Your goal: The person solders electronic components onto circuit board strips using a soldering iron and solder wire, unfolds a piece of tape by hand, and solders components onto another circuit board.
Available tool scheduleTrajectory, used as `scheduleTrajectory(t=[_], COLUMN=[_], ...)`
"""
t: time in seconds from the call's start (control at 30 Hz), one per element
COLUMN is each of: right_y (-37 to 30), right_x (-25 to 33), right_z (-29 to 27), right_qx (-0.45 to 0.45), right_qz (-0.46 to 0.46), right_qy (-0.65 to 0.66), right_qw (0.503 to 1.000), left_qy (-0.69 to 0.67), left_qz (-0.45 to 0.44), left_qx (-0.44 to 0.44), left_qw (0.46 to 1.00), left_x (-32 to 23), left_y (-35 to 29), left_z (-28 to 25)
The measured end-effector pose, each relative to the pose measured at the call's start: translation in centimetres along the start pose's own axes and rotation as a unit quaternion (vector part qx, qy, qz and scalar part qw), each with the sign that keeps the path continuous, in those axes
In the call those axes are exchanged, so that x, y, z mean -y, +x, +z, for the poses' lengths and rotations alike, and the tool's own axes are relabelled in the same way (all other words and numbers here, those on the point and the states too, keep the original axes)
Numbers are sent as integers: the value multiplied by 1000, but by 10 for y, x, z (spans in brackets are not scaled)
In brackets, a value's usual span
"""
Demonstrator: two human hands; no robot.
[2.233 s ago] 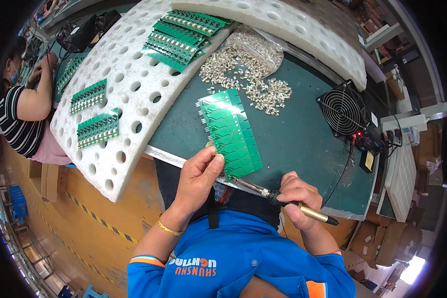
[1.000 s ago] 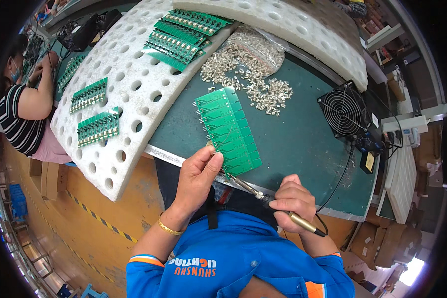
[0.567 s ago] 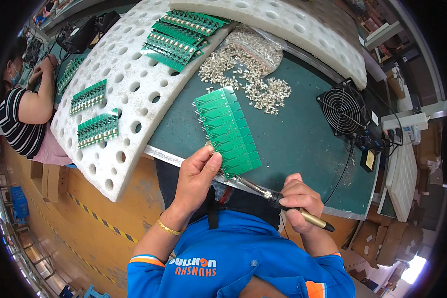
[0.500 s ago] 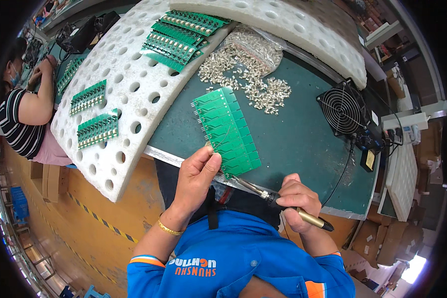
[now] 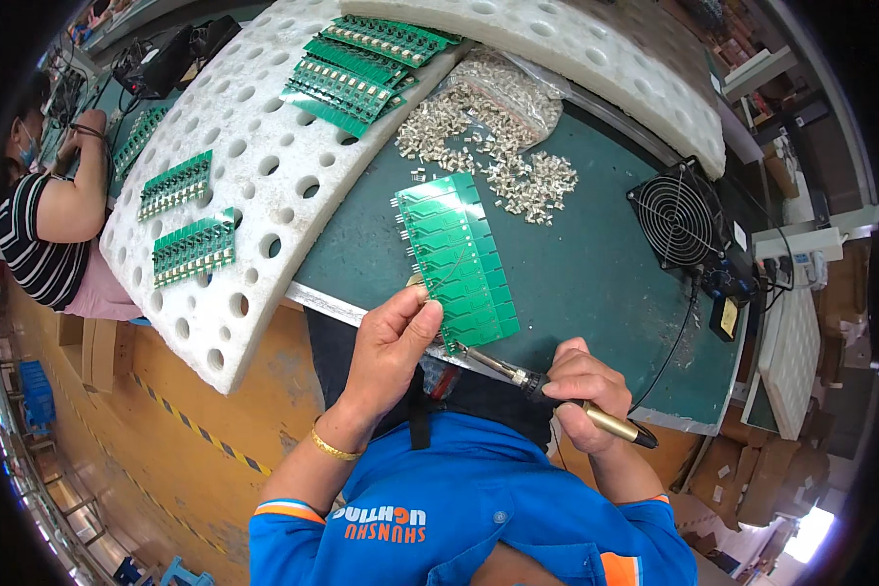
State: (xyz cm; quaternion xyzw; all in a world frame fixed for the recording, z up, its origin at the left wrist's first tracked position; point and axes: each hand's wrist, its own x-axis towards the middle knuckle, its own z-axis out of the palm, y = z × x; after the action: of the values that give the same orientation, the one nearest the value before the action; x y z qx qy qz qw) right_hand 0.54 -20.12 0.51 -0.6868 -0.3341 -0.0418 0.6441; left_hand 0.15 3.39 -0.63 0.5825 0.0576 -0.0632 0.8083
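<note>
My left hand point(image 5: 393, 342) pinches the lower left edge of a green circuit board point(image 5: 462, 264), thumb on its face. The board is tilted over the near edge of the bench, with small metal pins sticking out along its left side. In my right hand point(image 5: 591, 391) is a soldering iron point(image 5: 527, 379) with a gold handle and black grip, its fingers wrapped round it. The iron's tip meets the board's lower left corner or is very close to it. Beyond the board lies a heap of small silvery connectors point(image 5: 532, 181), partly in a clear plastic bag point(image 5: 518, 98).
A white foam sheet with holes point(image 5: 254, 186) at the left carries several finished-looking boards point(image 5: 194, 248). A black fan point(image 5: 676, 217) stands at the right, with a cable nearby. Another foam sheet point(image 5: 596, 68) lies along the back. A co-worker point(image 5: 63, 210) sits at far left.
The board and my left hand have shifted slightly to the right. The soldering iron stays at the board's lower corner, with my right hand nearly still.
</note>
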Motion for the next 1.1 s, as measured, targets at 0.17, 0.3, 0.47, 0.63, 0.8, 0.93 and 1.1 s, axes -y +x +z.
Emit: scheduleTrajectory(t=[0.17,0.3,0.47,0.63,0.8,0.93,1.1], right_y=[2,3,3,2,4,0,2], right_x=[1,2,2,1,2,2,6], right_z=[2,3,4,6,7,7,3], right_qx=[6,12,14,12,39,18,0], right_qz=[-3,-9,-19,-20,-73,-51,-61], right_qy=[-6,-12,-22,-30,-93,-51,-37], right_qw=[1000,1000,999,999,992,997,997], left_qy=[-7,-11,-21,-21,-21,-8,-10], left_qz=[-6,5,-6,6,3,0,8], left_qx=[8,7,16,21,15,21,11], left_qw=[1000,1000,1000,1000,1000,1000,1000], left_x=[1,-3,-1,-1,-1,-1,-1], left_y=[0,0,0,1,0,0,0], left_z=[-1,1,-2,-2,-2,-3,-1])
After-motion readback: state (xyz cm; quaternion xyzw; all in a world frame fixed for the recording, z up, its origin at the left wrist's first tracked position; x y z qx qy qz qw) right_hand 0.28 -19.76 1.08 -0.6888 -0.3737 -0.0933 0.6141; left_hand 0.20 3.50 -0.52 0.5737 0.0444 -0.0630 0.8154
